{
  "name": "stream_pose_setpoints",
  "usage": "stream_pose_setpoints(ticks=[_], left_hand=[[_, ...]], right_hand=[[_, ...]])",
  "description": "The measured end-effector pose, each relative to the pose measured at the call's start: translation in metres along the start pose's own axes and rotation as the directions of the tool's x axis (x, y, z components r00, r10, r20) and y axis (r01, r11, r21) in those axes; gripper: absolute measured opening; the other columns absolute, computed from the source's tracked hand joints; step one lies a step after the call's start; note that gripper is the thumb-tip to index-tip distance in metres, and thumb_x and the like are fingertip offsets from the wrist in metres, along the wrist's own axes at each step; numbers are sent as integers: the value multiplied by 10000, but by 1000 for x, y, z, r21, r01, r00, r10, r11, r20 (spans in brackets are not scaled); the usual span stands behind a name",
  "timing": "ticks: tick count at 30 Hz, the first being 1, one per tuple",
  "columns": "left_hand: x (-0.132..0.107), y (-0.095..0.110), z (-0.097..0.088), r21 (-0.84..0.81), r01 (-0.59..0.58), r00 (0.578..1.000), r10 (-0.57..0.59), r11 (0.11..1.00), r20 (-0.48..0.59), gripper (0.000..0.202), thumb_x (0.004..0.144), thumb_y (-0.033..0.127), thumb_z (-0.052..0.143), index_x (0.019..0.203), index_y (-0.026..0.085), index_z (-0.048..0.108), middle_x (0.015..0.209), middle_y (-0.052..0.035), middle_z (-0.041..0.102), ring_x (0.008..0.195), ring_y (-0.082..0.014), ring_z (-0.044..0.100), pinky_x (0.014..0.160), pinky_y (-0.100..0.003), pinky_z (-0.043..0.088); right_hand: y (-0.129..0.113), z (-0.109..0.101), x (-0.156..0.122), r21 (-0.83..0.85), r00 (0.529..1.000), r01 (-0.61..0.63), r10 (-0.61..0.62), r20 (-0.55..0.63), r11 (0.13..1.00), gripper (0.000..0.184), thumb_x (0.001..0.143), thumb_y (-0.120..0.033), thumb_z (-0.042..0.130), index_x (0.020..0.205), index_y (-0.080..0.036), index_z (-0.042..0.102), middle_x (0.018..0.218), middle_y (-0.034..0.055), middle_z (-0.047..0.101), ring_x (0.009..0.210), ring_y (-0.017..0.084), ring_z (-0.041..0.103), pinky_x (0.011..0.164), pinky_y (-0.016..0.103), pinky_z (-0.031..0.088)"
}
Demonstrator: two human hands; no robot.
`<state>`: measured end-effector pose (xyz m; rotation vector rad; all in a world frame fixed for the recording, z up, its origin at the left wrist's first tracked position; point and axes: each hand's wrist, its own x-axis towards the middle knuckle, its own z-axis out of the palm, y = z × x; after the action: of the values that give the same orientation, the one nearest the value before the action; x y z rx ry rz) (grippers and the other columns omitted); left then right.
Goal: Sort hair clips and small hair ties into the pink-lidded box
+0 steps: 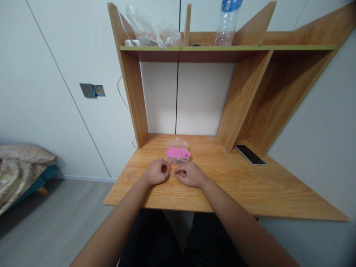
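Note:
On the desk, my left hand (158, 172) rests with thumb and fingers curled towards each other in a pinch; whether anything is between the tips is too small to tell. Facing it, my right hand (191, 175) pinches a tiny pale item (174, 174) at its fingertips, too small to name. Just beyond both hands stands a small clear plastic box (178, 160) with a pink top part (177, 152) bearing a black mark. Its transparent lid (177, 144) is tipped back behind it. What the box contains is unclear.
The wooden desk (222, 189) has side panels and an upper shelf (205, 48). A phone (249, 154) lies at the right. A plastic bag (155, 33) and a water bottle (226, 24) sit on the shelf. A bed (23, 167) is at far left.

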<state>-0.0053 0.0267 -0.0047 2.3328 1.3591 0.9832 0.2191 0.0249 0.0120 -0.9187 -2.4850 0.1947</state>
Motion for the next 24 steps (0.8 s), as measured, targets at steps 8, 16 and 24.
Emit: stream_pose_setpoints(ticks=[8, 16, 24], left_hand=[[0, 2, 0, -115, 17, 1000, -15, 993, 17, 33, 741, 171, 662, 730, 180, 692, 775, -42, 700, 745, -176, 626, 707, -266, 467], [-1, 1, 2, -278, 118, 993, -119, 953, 13, 215, 844, 339, 662, 873, 145, 748, 719, -57, 731, 614, -155, 629, 583, -241, 462], [-1, 6, 0, -426, 195, 981, -168, 883, 101, 333, 749, 451, 788, 842, 132, 763, 743, -82, 761, 614, -166, 670, 562, -239, 493]], right_hand=[[1, 3, 0, 31, 998, -8, 10, -64, 999, 84, 872, -243, 670, 843, -229, 748, 600, -33, 628, 565, 128, 581, 598, 236, 409], [2, 4, 1, 23, 992, 22, -19, -126, 1000, 112, 882, -224, 665, 951, -228, 752, 697, -2, 692, 762, 173, 666, 761, 268, 478], [4, 7, 3, -11, 981, 37, -39, -191, 999, 187, 935, -256, 634, 1082, -278, 748, 1027, 26, 761, 913, 179, 701, 800, 271, 518]])
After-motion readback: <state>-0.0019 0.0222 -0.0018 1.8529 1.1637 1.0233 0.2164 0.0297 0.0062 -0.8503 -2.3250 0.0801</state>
